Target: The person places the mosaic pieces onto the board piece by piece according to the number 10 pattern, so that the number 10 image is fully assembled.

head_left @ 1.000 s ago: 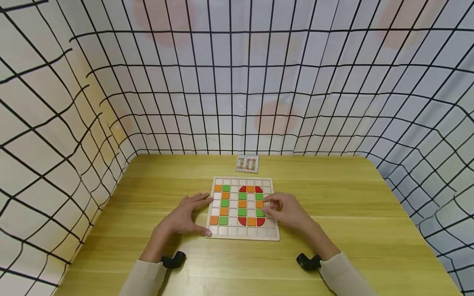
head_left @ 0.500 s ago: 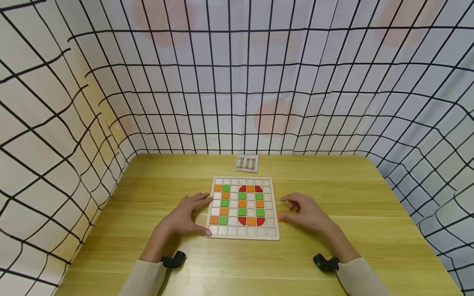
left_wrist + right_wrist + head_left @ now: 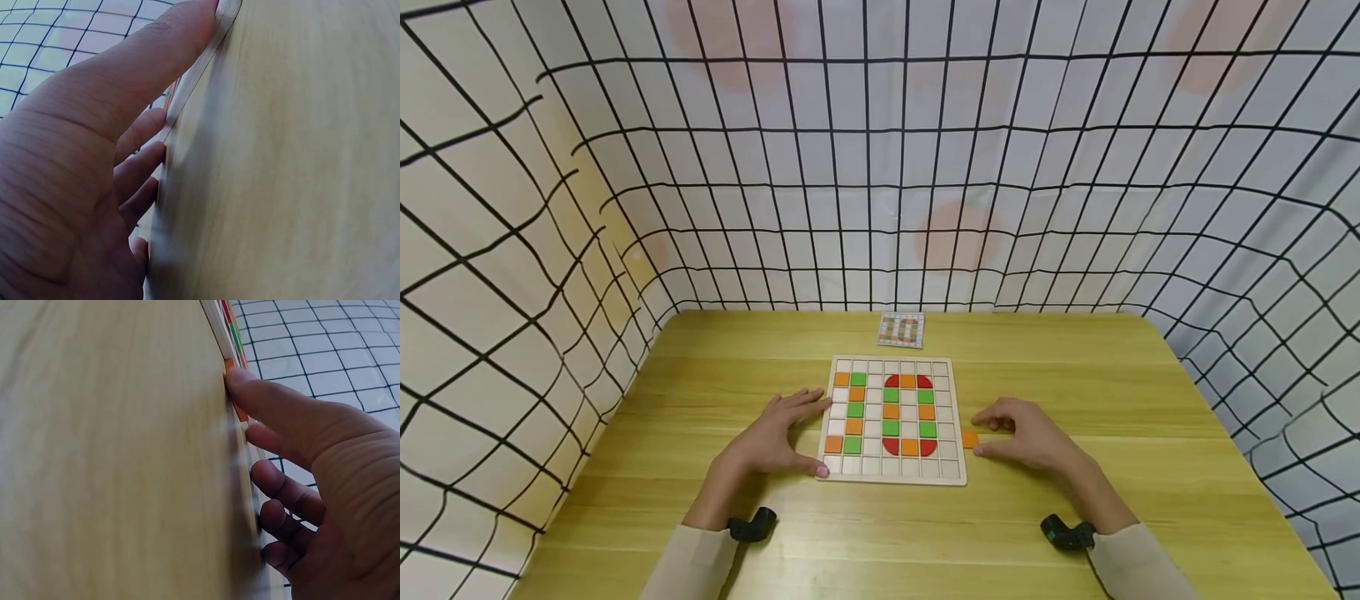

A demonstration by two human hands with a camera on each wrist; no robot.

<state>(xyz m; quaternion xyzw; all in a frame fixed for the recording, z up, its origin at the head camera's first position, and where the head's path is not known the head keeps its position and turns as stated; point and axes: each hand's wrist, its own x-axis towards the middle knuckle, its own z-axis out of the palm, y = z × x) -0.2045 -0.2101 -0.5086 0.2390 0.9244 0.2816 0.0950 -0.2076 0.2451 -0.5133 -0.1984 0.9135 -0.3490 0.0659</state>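
Note:
A square wooden grid board [image 3: 955, 467] lies on the table, with orange, green and red tiles forming a 1 and a 0 pattern. My left hand [image 3: 771, 437] rests at its left side, fingers spread along the edge and thumb on the lower-left corner. Just off the board's right edge, a loose orange tile [image 3: 970, 439] lies flat on the tabletop. Beside that tile is my right hand [image 3: 1022, 429], its thumb touching the tile and its index finger apart from it. The right wrist view shows the thumb against the orange tile [image 3: 240, 412] too.
A small pattern card [image 3: 901, 330] with a similar design lies behind the board, near the back of the wooden table [image 3: 737, 337]. A white wall with a black grid [image 3: 887, 167] encloses the back and sides.
My right hand has moved right, off the board, to the table beside it. The loose orange tile, hidden at first, now shows by its thumb. My left hand has stayed in place.

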